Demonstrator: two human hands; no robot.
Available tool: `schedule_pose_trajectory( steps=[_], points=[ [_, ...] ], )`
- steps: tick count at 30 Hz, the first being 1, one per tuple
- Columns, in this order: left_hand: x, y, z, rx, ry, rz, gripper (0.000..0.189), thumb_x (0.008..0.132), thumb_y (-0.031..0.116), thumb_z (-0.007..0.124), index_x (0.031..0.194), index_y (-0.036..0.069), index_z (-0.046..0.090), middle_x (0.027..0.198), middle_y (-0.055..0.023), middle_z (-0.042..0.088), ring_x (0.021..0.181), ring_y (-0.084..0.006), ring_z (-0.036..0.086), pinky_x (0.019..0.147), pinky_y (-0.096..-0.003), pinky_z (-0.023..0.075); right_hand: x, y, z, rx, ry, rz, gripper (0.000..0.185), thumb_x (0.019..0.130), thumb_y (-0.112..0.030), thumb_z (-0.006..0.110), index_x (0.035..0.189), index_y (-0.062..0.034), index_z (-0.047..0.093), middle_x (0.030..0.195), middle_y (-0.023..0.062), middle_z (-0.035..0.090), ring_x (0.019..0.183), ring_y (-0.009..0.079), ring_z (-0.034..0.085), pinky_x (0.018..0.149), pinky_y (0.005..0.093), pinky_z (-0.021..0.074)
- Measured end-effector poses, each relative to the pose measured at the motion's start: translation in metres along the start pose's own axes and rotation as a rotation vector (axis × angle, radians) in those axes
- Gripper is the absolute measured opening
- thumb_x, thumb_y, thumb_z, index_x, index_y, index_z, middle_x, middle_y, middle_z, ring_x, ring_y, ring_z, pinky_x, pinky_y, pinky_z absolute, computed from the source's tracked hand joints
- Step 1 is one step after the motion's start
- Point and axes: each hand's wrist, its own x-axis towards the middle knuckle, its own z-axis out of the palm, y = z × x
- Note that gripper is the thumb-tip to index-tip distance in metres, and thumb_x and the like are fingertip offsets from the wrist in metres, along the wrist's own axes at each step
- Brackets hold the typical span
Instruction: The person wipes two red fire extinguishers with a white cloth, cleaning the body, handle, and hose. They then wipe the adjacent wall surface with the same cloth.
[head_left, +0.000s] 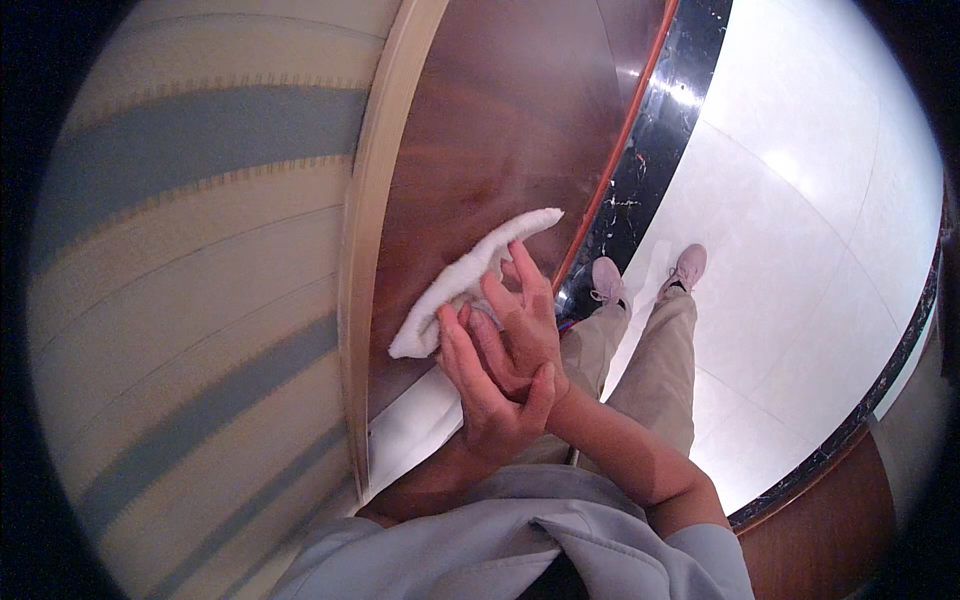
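A folded white cloth (475, 259) with a fluffy edge is spread at a slant in front of a dark reddish-brown wood panel (495, 127). My right hand (531, 319) grips it from behind, with the fingers spread along its upper half. Below and to the left, my left hand (480, 390) holds the cloth's lower part between its fingers, and its thumb lies against my right wrist. The two hands overlap, so part of the cloth and some fingers are hidden. Whether the cloth touches the panel, I cannot tell.
Striped wall covering (195, 225) fills the left, bordered by a pale trim strip (367, 225). A red edge strip (630, 112) and a black marble base (645, 165) run beside the white tiled floor (780, 262). My pink shoes (688, 264) stand close to the base. Another brown panel (825, 487) is at lower right.
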Motion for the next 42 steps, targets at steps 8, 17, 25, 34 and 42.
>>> schedule_pose_trajectory(
  steps=[8, 17, 25, 34, 42],
  points=[
    [0.007, 0.001, 0.003, 0.021, 0.107, 0.054, 0.109, 0.082, 0.028, 0.073, 0.151, -0.010, -0.002, 0.158, -0.0293, 0.004, 0.142, -0.0424, 0.020, 0.117, -0.0516, 0.0173, 0.031, -0.007, -0.003, -0.058, -0.005, 0.030, 0.049, 0.078, -0.007, 0.068, 0.127, -0.0138, 0.064, 0.145, 0.0260, 0.041, 0.111, 0.0373, 0.052, 0.091, 0.0448, 0.0460],
    [0.020, 0.007, -0.015, 0.108, 0.112, 0.118, 0.095, 0.087, 0.035, 0.067, 0.149, -0.012, 0.012, 0.154, -0.0348, 0.017, 0.141, -0.0490, 0.025, 0.114, -0.0553, 0.0210, 0.040, -0.016, 0.002, -0.127, 0.000, -0.085, 0.052, 0.080, -0.013, 0.067, 0.132, -0.0151, 0.061, 0.147, 0.0285, 0.038, 0.113, 0.0412, 0.050, 0.098, 0.0480, 0.0405],
    [0.032, 0.010, 0.009, 0.186, 0.075, 0.118, 0.084, 0.088, 0.034, 0.066, 0.146, -0.011, 0.026, 0.145, -0.0331, 0.035, 0.126, -0.0469, 0.043, 0.104, -0.0586, 0.0292, 0.039, 0.015, 0.001, -0.038, -0.007, 0.096, 0.066, 0.086, -0.014, 0.066, 0.146, -0.0019, 0.040, 0.150, 0.0340, 0.030, 0.129, 0.0490, 0.040, 0.109, 0.0495, 0.0337],
    [-0.032, -0.029, 0.013, 0.255, -0.277, -0.012, 0.090, 0.083, 0.032, 0.068, 0.146, -0.011, 0.022, 0.143, -0.0325, 0.032, 0.128, -0.0495, 0.032, 0.109, -0.0591, 0.0237, -0.076, 0.028, 0.024, 0.021, -0.162, 0.375, 0.061, 0.094, -0.013, 0.055, 0.149, -0.0014, 0.032, 0.154, 0.0261, 0.027, 0.140, 0.0403, 0.032, 0.115, 0.0438, 0.0288],
    [0.068, -0.027, 0.099, 0.227, -0.148, 0.164, 0.089, 0.084, 0.031, 0.067, 0.148, -0.010, 0.021, 0.146, -0.0317, 0.033, 0.131, -0.0478, 0.032, 0.111, -0.0552, 0.0233, -0.010, 0.115, 0.001, 0.057, -0.069, 0.377, 0.063, 0.093, -0.014, 0.055, 0.150, -0.0019, 0.030, 0.153, 0.0282, 0.025, 0.138, 0.0426, 0.033, 0.114, 0.0451, 0.0304]
  ],
)
